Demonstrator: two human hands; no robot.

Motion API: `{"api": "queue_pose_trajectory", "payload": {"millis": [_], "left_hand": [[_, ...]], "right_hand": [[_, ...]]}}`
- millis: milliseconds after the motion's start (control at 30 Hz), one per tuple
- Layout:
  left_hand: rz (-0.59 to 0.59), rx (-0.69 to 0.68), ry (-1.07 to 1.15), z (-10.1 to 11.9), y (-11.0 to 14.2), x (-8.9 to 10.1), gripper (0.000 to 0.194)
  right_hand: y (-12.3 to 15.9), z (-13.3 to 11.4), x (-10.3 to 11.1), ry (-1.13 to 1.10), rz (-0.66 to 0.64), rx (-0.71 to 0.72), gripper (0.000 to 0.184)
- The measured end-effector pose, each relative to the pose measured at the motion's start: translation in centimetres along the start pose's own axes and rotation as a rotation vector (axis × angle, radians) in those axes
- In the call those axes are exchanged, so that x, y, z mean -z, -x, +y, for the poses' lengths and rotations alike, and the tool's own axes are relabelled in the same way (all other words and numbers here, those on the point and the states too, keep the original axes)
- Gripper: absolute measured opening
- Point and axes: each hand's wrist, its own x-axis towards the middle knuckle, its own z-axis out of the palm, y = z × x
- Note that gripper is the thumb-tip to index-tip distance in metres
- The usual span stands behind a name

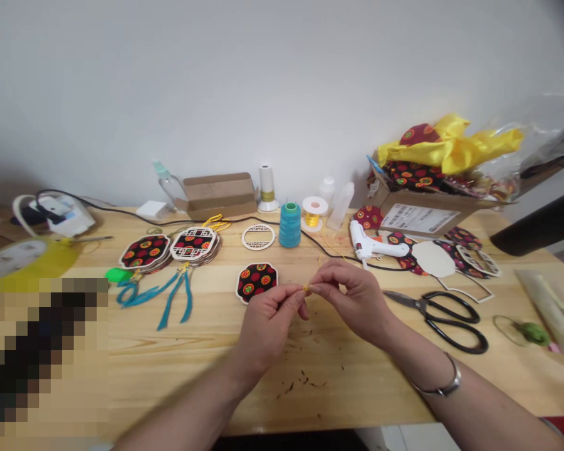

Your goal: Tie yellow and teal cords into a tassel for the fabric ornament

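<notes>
Pinches a tiny length of thin yellow cord [306, 287] between the fingers of the left hand [269, 326] and those of the right hand [357, 294], over the pale wooden desk [178, 376], at the centre of the clock face. Grips the cord with thumb and forefinger on each side, the two pairs of fingers almost tip to tip; hides most of it from view. Wears a silver metal bracelet [452, 376] on the right wrist, at four o'clock. Shows at nine o'clock a scalloped plaque of black, red-patterned fabric with a cream edge [257, 277], partly covered by the left hand. Includes a cream oval lattice frame [258, 229] between ten and eleven, a teal cone of thread [290, 228] just short of twelve, and a white spool wound with yellow strand [313, 220] at twelve. Presents at two o'clock a white glue gun [380, 248], and farther out a brown cardboard box [420, 217] heaped with yellow satin and patterned fabric. Has black-handled metal scissors [427, 307] just past three, blades toward the right wrist. Displays near ten a stack of plaques faced with cream lattice [195, 243].
</notes>
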Motion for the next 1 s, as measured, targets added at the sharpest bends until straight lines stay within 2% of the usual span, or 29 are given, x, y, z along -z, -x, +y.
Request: {"api": "queue_pose_trajectory", "payload": {"millis": [133, 300, 467, 600, 800, 1000], "left_hand": [[0.002, -0.008, -0.005, 0.0, 0.1, 0.0, 0.021], [0.011, -0.039, -0.029, -0.1, 0.0, 0.0, 0.02], [0.019, -0.038, -0.018, -0.1, 0.1, 0.0, 0.018], [0.008, 0.004, 0.021, -0.1, 0.2, 0.1, 0.019], [-0.008, 0.007, 0.03, 0.0, 0.0, 0.0, 0.021], [-0.024, 0.014, 0.021, 0.2, 0.1, 0.0, 0.023]], "right_hand": [[0.0, -0.3, 0.2, 0.014, -0.055, -0.02, 0.012], [0.0, -0.6, 0.5, 0.003, -0.128, -0.122, 0.014], [-0.2, -0.3, 0.3, -0.048, -0.084, -0.169, 0.01], [-0.2, 0.4, 0.1, -0.099, -0.042, -0.137, 0.004], [-0.1, 0.6, 0.1, -0.124, -0.044, -0.049, 0.005], [-0.1, 0.5, 0.1, -0.101, -0.038, -0.022, 0.006]]}}
